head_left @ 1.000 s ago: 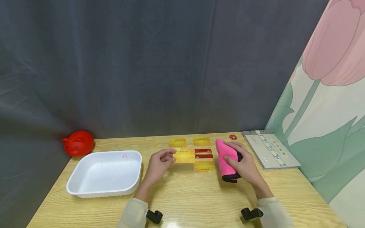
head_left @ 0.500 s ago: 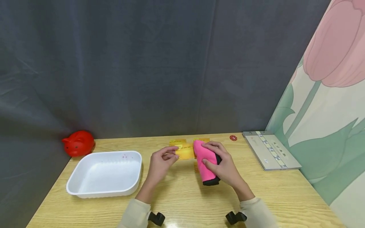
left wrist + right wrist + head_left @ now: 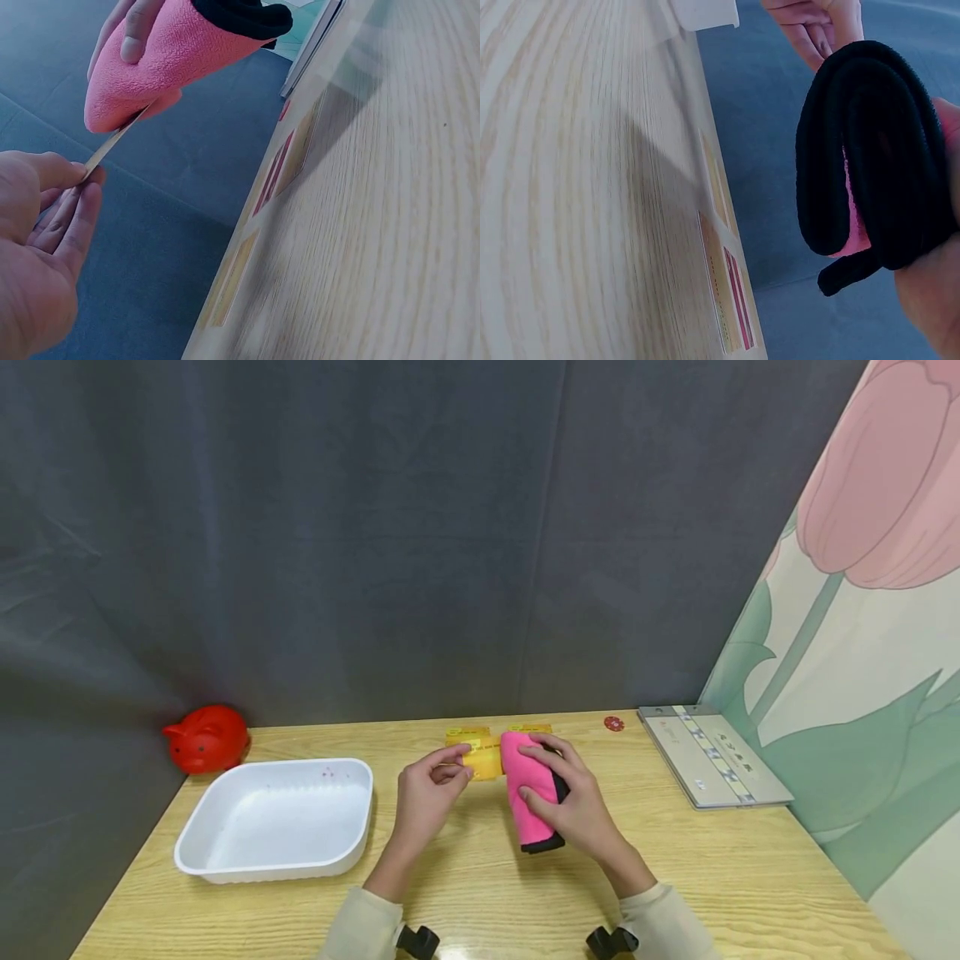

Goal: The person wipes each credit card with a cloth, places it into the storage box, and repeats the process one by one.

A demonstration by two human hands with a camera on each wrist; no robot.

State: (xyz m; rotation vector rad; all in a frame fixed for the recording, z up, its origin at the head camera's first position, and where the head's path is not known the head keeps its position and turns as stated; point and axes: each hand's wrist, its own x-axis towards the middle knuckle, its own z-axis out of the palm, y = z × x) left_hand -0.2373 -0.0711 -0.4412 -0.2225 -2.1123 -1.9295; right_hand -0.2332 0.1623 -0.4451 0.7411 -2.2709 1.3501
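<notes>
My left hand [image 3: 423,797] pinches a gold card [image 3: 483,762] by its left end, between thumb and fingers. In my right hand [image 3: 581,806] is a folded pink cloth [image 3: 528,789] with a black edge. The cloth folds around the card's right end, which is hidden; in the left wrist view the thin card [image 3: 111,148] runs into the pink fold [image 3: 172,60]. Both are held above the table. The right wrist view looks onto the cloth's layered black edge [image 3: 829,150], with the left hand [image 3: 817,22] behind it.
Gold cards [image 3: 467,732] lie on the table behind the hands, with a red-striped card [image 3: 274,172] among them. Left stand a white tray [image 3: 273,818] and a red piggy bank [image 3: 207,739]. A red chip [image 3: 614,723] and a grey album [image 3: 712,756] lie right.
My right hand has moved left with the cloth, which now covers the card's right end. The left hand and card have shifted slightly right.
</notes>
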